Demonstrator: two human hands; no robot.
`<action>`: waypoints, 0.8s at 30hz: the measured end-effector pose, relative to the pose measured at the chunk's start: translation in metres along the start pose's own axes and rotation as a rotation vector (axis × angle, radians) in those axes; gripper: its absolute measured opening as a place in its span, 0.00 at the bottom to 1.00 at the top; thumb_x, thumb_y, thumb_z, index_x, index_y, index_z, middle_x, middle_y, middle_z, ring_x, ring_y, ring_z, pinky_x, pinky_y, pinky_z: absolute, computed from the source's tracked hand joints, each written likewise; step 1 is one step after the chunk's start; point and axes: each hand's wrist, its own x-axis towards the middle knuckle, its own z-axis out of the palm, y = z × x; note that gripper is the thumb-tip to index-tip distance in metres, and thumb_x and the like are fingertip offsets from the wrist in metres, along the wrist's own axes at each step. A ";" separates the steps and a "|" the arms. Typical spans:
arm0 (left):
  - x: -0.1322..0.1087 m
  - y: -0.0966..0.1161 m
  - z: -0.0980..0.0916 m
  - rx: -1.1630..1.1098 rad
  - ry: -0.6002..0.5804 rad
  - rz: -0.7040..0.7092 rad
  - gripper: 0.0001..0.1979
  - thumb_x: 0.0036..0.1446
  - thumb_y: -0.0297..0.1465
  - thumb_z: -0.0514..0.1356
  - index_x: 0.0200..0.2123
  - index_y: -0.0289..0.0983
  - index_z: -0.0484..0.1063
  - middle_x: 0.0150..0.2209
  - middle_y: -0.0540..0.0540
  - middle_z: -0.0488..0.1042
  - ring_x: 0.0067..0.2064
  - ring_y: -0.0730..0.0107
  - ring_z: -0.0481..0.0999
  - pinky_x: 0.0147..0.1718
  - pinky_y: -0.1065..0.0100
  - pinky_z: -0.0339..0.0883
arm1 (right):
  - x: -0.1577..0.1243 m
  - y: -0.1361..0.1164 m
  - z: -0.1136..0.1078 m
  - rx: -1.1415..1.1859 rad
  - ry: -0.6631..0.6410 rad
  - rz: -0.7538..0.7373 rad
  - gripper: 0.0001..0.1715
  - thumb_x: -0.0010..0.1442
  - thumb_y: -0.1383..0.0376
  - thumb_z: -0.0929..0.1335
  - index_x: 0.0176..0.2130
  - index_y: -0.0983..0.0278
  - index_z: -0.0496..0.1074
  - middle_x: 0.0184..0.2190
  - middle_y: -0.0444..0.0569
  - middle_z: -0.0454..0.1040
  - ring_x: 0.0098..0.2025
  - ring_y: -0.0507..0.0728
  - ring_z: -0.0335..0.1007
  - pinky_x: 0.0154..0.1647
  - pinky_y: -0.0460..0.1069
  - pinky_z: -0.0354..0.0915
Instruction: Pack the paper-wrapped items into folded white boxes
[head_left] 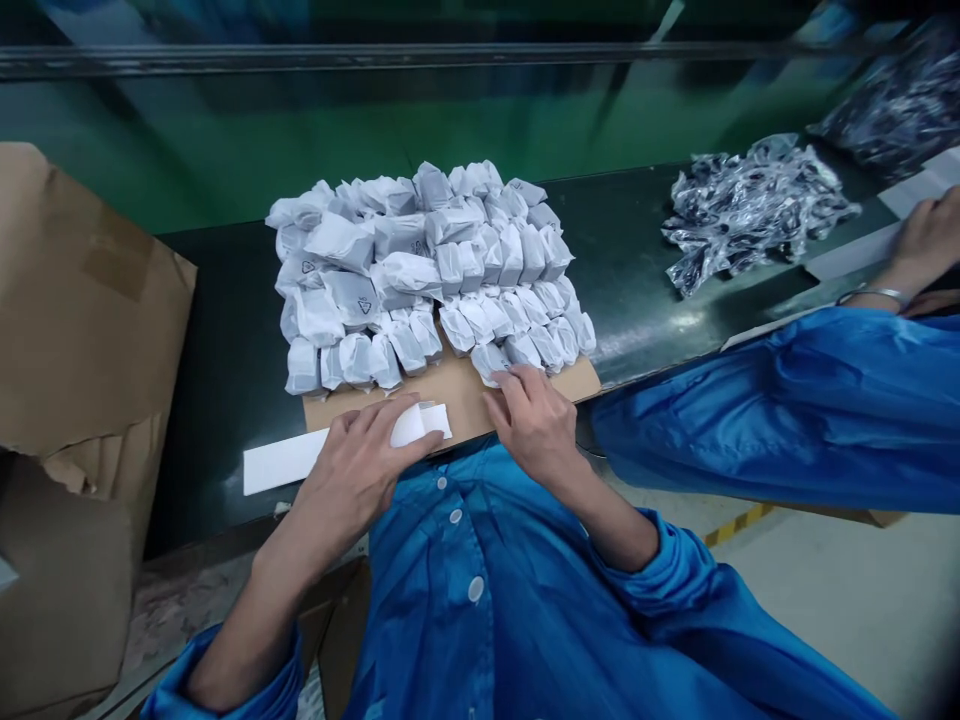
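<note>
Packet [417, 424] — small, white, wrapped — sits in the left hand [360, 470] at the near edge of the cardboard sheet [450, 395]. Its long axis runs roughly left to right along that edge. The fingers curl over it from above and from the left, closed round its left end. Its right end pokes out free, pointing toward the right hand [536, 425].

Farthest left, a brown box [82, 300] stands beside the dark belt [225, 340], well apart from both hands. A white strip [277, 462] lies flat on the belt, and its right end runs under the left hand.

Beyond the held packet, away from the person, the pile [420, 270] of like packets fills the sheet in tight rows. Only a bare band of cardboard lies between the held packet and the front row.

The right hand rests on the near right part of the sheet. Its fingers are loosely bent and grip nothing, and the fingertips touch the front packet [487, 360] at the pile's right end. So the right hand is the one nearer the pile, while the left has the loose packet just short of it — the two hands are near each other, with bare cardboard between them.

Further right, a heap of clear bags [750, 205] lies on the belt, well apart. A co-worker's blue sleeve [787, 400] crosses the near edge. Their hand [930, 240] rests on white paper at the far right.
</note>
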 end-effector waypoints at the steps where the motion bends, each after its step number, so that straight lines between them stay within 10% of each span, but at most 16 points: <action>1: -0.002 -0.001 0.001 -0.020 0.008 -0.006 0.28 0.59 0.19 0.54 0.55 0.54 0.74 0.63 0.39 0.67 0.57 0.45 0.72 0.46 0.50 0.68 | 0.000 0.000 0.001 0.022 -0.007 0.036 0.18 0.71 0.59 0.61 0.51 0.66 0.73 0.43 0.57 0.77 0.43 0.59 0.74 0.39 0.49 0.64; 9: -0.018 -0.012 -0.008 -0.051 0.142 0.069 0.23 0.58 0.18 0.55 0.47 0.50 0.77 0.59 0.41 0.70 0.57 0.48 0.71 0.46 0.49 0.68 | 0.016 -0.009 -0.008 -0.124 -0.299 0.153 0.19 0.68 0.53 0.65 0.46 0.67 0.72 0.39 0.59 0.77 0.37 0.61 0.75 0.27 0.48 0.60; 17: -0.031 -0.016 -0.023 -0.064 0.168 0.083 0.26 0.61 0.20 0.53 0.54 0.54 0.73 0.65 0.43 0.65 0.60 0.49 0.72 0.48 0.49 0.73 | 0.002 -0.016 -0.039 0.452 -0.062 -0.077 0.18 0.64 0.64 0.67 0.53 0.66 0.68 0.51 0.58 0.75 0.54 0.61 0.72 0.52 0.53 0.69; 24: -0.026 0.003 -0.047 -0.025 0.195 0.269 0.20 0.64 0.21 0.53 0.52 0.46 0.73 0.61 0.40 0.68 0.61 0.56 0.71 0.50 0.56 0.73 | 0.039 -0.011 -0.070 0.433 -0.605 -0.466 0.13 0.63 0.65 0.69 0.48 0.67 0.72 0.42 0.52 0.75 0.41 0.58 0.72 0.40 0.50 0.67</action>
